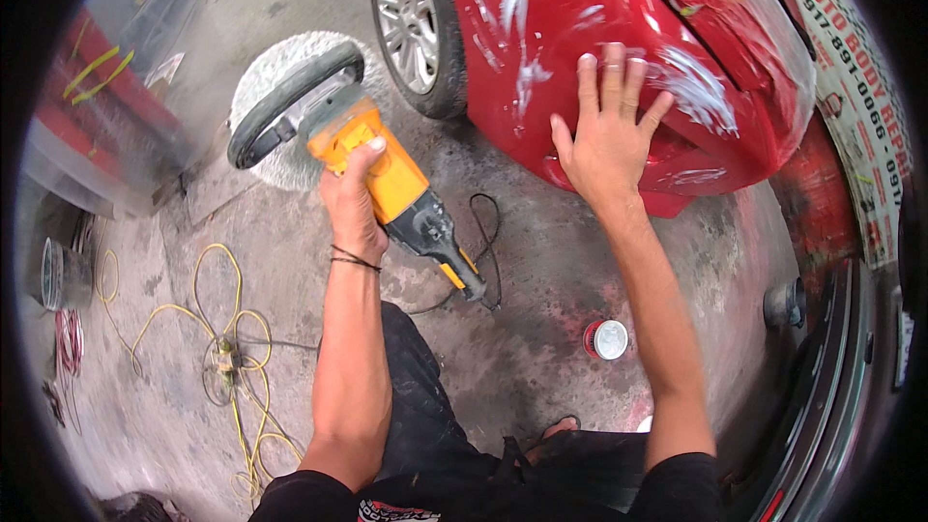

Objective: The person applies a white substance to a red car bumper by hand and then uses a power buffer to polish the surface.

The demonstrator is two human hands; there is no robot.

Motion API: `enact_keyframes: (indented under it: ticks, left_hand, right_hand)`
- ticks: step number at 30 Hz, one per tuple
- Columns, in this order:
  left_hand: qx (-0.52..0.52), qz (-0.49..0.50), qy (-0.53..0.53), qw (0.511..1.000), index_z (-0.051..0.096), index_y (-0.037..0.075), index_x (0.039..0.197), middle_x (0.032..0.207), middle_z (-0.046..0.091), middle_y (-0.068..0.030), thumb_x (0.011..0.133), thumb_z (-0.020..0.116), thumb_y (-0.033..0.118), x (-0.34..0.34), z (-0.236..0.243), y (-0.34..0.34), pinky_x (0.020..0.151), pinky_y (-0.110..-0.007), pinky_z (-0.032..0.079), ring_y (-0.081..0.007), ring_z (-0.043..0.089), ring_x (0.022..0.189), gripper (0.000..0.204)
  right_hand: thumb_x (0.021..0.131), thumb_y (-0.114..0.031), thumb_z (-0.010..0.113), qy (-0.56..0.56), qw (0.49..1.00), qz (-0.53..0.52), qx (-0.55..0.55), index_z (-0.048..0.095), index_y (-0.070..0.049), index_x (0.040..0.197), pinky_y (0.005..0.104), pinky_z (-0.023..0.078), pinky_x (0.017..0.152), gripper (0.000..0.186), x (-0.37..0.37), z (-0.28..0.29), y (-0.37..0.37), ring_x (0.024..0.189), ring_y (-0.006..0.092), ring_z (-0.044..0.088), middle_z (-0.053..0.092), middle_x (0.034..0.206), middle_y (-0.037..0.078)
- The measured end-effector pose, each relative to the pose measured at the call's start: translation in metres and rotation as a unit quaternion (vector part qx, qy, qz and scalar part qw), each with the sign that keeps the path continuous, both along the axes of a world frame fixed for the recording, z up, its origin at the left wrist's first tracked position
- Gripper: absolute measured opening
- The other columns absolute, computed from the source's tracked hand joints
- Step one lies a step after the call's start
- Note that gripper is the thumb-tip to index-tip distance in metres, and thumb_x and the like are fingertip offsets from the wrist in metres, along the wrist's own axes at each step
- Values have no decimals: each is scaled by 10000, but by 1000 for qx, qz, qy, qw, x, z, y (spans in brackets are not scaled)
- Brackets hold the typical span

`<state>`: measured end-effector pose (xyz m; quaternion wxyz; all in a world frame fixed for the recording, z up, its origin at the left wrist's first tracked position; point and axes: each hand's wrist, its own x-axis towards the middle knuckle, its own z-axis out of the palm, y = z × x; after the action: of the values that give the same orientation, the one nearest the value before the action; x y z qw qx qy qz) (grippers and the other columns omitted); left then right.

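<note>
My left hand (355, 195) is wrapped round the yellow and black body of a power polisher (394, 184), lifted off the floor. A white fluffy polishing pad (275, 72) and a black loop handle are at its far end. My right hand (609, 140) is stretched out with fingers spread, over the red car bumper (580, 77); it looks laid flat on the panel. White smears of paste (698, 92) streak the bumper around it. Part of the pad is hidden behind the loop handle.
A car wheel (411, 24) is beyond the polisher. An opened can (606, 339) with white contents stands on the concrete floor. Yellow extension cord (253, 348) lies coiled at the left. Plastic-covered red panels (106, 126) stand far left; a dark vehicle edge (822, 396) is at the right.
</note>
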<state>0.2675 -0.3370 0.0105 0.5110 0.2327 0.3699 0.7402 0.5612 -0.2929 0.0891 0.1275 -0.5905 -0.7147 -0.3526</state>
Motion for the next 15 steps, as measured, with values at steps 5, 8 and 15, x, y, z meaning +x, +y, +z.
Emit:
enact_keyframes:
  ticks: [5,8,15]
  left_hand:
    - [-22,2,11,1000,661,10,1326,1161,741,-63,886,855,189,-6,-7,-1,918,-363,599,-196,734,1022,513]
    - [-24,10,1,1000,657,6,1328,1162,741,-62,881,859,168,3,3,0,922,-364,595,-194,731,1024,516]
    - [-30,37,15,999,665,3,1315,1160,745,-61,879,861,142,-6,10,-9,913,-360,597,-191,735,1009,498]
  right_hand:
    - [1037,-457,647,-280,948,-4,-151,428,-205,1731,652,37,1385,771,15,-51,3,1739,275,64,184,1877,20]
    - [1100,-389,521,-352,923,10,-156,450,-218,1719,624,10,1398,646,32,-89,9,1738,253,78,204,1873,7]
    - [1109,-420,492,-285,943,27,-168,486,-218,1699,656,-40,1383,623,0,-100,31,1733,242,124,266,1857,1]
